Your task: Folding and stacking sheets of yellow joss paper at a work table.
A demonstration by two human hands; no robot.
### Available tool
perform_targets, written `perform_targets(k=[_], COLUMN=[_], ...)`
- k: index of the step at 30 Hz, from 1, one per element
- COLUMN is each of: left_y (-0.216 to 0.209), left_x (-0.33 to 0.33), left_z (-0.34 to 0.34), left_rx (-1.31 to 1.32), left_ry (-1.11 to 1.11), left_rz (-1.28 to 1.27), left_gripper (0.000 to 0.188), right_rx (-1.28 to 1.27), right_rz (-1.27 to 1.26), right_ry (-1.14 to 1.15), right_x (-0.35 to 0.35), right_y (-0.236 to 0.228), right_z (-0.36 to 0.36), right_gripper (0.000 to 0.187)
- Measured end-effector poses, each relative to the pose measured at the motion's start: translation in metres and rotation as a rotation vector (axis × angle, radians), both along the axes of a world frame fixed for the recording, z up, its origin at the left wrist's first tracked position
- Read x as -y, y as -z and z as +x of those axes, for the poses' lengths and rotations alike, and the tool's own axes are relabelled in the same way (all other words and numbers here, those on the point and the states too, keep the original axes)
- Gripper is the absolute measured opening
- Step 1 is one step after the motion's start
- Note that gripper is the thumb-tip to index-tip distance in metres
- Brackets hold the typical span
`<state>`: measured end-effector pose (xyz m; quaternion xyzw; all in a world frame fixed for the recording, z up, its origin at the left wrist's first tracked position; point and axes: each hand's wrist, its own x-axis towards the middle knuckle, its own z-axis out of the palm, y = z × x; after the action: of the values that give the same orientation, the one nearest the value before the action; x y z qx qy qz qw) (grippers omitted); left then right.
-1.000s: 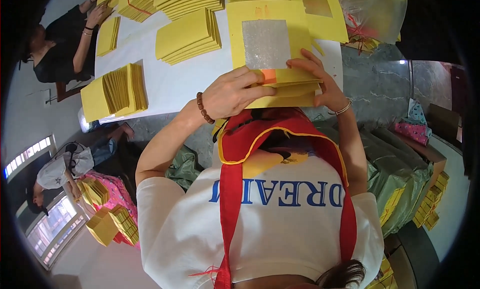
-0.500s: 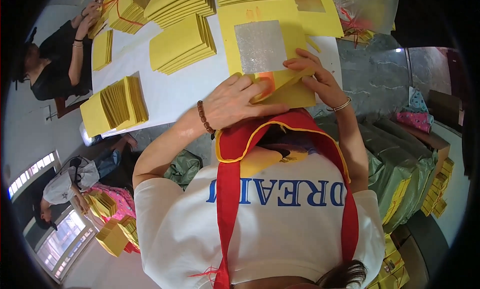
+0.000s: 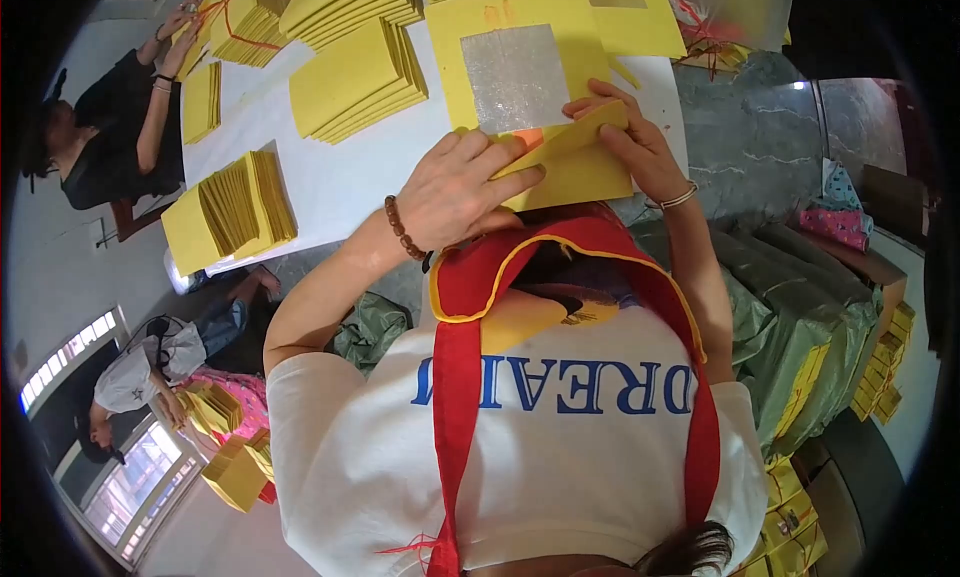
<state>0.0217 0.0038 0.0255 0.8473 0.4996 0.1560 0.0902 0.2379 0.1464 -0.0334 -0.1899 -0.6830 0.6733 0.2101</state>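
Note:
A yellow paper sheet (image 3: 447, 69) with a silver square (image 3: 514, 77) and orange marks lies at the table's near edge. Its near part is turned up into a flap (image 3: 580, 162), standing between my hands and partly hiding an orange patch. My left hand (image 3: 462, 182), with a beaded bracelet on its wrist, has its fingers bent over the flap's left end. At the right end, my right hand (image 3: 640, 149) pinches the flap's edge, thumb on the near face and fingers behind. Parts of the left fingers' grip are hidden.
Stacks of folded yellow paper (image 3: 355, 82) stand on the white table (image 3: 330, 182), another stack (image 3: 235, 207) near its left corner. A person in black (image 3: 110, 142) handles tied bundles at far left; another in white (image 3: 150, 367) is lower left. Green-wrapped bales (image 3: 800, 307) stand right.
The near flap has come up and over the sheet, showing more of its plain yellow face. My left hand has shifted slightly left, and my right thumb now lies on the flap.

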Motion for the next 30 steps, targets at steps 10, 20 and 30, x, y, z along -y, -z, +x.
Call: perform_targets(k=[10,20,30], left_y=[0.005,0.017,0.037], left_x=[-0.006,-0.002,-0.005], left_z=[-0.010,-0.012,-0.034], left_rx=[0.160,0.491,0.130], left_ry=[0.027,-0.246,-0.317], left_rz=[0.033,-0.045,0.145], left_gripper=[0.029,0.013,0.049], right_rx=[-0.020,0.007,-0.096], right_rz=[-0.054,0.019,0.117], right_ry=[-0.011,0.126,0.059], right_x=[-0.006,0.003,-0.007], right_y=[0.008,0.015,0.024], right_z=[0.003,0.002,0.004], right_gripper=[0.031,0.036,0.027])
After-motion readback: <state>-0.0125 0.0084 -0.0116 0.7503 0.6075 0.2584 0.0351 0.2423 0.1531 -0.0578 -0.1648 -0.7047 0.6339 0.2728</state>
